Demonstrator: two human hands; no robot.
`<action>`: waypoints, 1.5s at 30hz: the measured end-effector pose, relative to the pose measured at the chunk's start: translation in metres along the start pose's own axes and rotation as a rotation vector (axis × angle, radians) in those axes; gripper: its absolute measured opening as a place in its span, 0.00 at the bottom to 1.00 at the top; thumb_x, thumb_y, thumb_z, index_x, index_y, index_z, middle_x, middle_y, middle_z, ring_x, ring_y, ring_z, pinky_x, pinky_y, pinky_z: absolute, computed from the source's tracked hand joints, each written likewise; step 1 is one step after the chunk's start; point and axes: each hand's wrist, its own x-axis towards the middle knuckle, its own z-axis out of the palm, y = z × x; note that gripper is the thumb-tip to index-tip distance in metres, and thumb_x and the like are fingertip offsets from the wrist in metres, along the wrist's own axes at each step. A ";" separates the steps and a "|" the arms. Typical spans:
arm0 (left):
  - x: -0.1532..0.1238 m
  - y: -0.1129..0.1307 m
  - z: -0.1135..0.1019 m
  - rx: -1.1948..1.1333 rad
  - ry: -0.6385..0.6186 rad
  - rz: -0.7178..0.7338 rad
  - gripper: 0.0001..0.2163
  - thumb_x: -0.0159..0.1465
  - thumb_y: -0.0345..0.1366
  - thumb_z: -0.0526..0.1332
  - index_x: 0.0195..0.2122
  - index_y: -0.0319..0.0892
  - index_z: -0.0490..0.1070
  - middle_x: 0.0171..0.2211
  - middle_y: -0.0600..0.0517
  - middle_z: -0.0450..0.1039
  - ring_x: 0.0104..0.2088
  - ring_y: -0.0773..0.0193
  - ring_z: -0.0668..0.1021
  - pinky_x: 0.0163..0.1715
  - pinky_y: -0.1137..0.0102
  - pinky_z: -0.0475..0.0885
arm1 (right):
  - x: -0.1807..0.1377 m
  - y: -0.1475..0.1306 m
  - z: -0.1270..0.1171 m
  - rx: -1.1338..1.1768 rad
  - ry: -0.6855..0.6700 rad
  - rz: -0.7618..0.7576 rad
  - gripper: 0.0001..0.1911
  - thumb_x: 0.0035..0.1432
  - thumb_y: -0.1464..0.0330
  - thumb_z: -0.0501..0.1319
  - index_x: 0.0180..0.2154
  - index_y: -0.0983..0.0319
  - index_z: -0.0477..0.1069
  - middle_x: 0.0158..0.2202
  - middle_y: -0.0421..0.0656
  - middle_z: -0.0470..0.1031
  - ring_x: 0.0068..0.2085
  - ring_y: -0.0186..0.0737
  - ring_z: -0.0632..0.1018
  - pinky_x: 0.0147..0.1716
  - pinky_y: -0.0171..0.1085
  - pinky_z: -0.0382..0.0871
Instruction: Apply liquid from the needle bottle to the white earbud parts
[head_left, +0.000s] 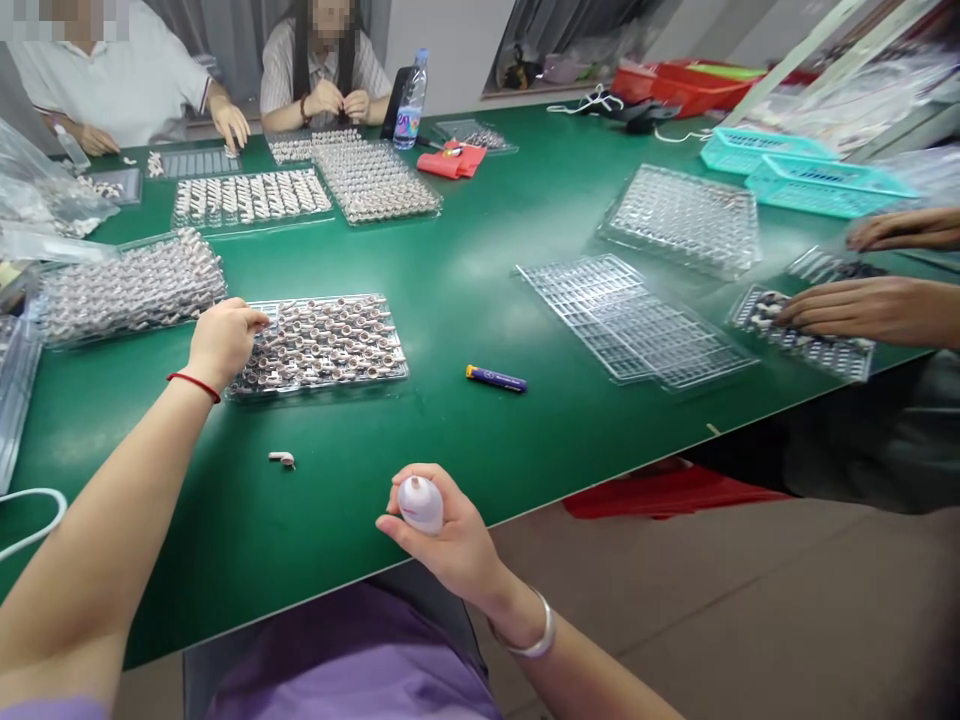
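My left hand [222,340] rests with curled fingers on the left edge of a clear plastic tray [322,343] filled with several small metal ring parts; whether it pinches a part is hidden. My right hand [442,535] is closed around a small white bottle [421,503] with a rounded top, held at the near table edge. A single loose small part [283,459] lies on the green table [487,300] between my hands.
A purple and yellow lighter [496,378] lies right of the tray. Empty clear grid trays [637,320] lie at right, where another person's hands [870,308] work. Two people sit at the far side with more filled trays [251,196] and a water bottle [411,100]. Teal baskets [817,180] stand far right.
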 end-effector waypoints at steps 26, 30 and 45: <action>-0.123 0.081 -0.036 -0.053 -0.485 -0.121 0.14 0.61 0.49 0.62 0.28 0.44 0.65 0.27 0.54 0.73 0.28 0.61 0.74 0.25 0.68 0.60 | 0.000 -0.003 0.000 0.010 -0.008 0.077 0.17 0.53 0.63 0.69 0.41 0.58 0.65 0.29 0.37 0.72 0.27 0.34 0.72 0.27 0.33 0.68; -0.138 0.073 -0.041 -0.131 -0.431 -0.152 0.09 0.59 0.41 0.63 0.27 0.45 0.66 0.26 0.55 0.74 0.27 0.61 0.76 0.25 0.69 0.64 | 0.001 -0.004 -0.002 -0.018 -0.034 0.084 0.18 0.53 0.62 0.68 0.42 0.58 0.65 0.30 0.38 0.72 0.27 0.34 0.71 0.26 0.33 0.67; -0.221 0.106 -0.051 -0.651 -0.158 -0.177 0.07 0.65 0.38 0.60 0.40 0.50 0.78 0.41 0.54 0.81 0.39 0.62 0.83 0.38 0.72 0.80 | -0.001 -0.028 0.037 -0.021 -0.268 -0.020 0.19 0.54 0.67 0.65 0.46 0.58 0.63 0.39 0.41 0.73 0.35 0.36 0.74 0.34 0.34 0.69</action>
